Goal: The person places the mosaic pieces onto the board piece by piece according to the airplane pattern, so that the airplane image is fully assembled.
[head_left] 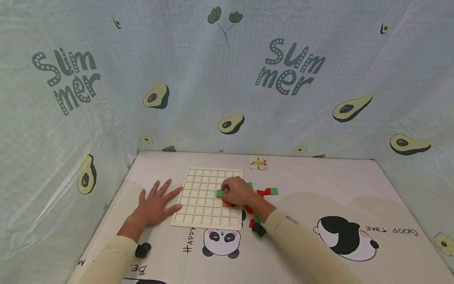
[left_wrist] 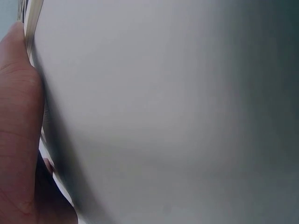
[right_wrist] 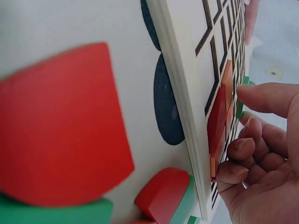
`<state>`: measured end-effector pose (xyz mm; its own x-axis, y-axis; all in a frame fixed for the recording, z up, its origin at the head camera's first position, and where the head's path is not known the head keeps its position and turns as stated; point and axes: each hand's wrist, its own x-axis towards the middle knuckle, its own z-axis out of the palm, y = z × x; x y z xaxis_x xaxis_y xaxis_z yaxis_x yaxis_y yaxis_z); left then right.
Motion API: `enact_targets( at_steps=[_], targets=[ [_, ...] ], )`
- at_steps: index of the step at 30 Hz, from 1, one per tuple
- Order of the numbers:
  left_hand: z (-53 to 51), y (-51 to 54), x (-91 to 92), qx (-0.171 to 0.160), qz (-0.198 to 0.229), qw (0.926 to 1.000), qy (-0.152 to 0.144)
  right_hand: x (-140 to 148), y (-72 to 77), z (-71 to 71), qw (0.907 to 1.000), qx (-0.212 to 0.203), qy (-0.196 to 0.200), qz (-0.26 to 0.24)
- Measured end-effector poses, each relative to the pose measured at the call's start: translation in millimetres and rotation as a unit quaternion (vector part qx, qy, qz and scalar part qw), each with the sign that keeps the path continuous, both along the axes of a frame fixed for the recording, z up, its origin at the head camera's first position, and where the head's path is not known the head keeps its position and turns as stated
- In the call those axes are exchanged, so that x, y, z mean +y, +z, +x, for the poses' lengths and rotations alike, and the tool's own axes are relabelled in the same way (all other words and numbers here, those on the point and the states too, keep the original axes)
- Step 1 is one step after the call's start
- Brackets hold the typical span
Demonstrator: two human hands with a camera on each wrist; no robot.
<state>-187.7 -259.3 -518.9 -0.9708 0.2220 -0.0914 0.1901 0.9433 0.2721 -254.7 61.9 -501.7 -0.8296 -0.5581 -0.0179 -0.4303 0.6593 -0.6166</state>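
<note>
A pale wooden grid board lies on the printed cloth. Over its right part, my right hand pinches a green piece between thumb and finger; the right wrist view shows the hand with the green piece at its fingertips. Beside the fingers, an orange piece and a red piece sit on the board. My left hand rests flat with spread fingers, thumb and a fingertip touching the board's left edge. In the left wrist view the hand shows at the left side.
Right of the board lie loose pieces, among them a green one, a red one and a large red one near the right wrist camera. A small pattern card lies behind them. A patterned curtain hangs behind.
</note>
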Motion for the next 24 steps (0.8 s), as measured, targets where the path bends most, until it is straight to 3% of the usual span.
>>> enact_targets(
  at_steps=[24],
  targets=[
    [1.9,2.2,0.3,0.008,0.005,1.0000,0.003,-7.6,0.0,3.4,0.9991,-0.022,-0.036,-0.005]
  ],
)
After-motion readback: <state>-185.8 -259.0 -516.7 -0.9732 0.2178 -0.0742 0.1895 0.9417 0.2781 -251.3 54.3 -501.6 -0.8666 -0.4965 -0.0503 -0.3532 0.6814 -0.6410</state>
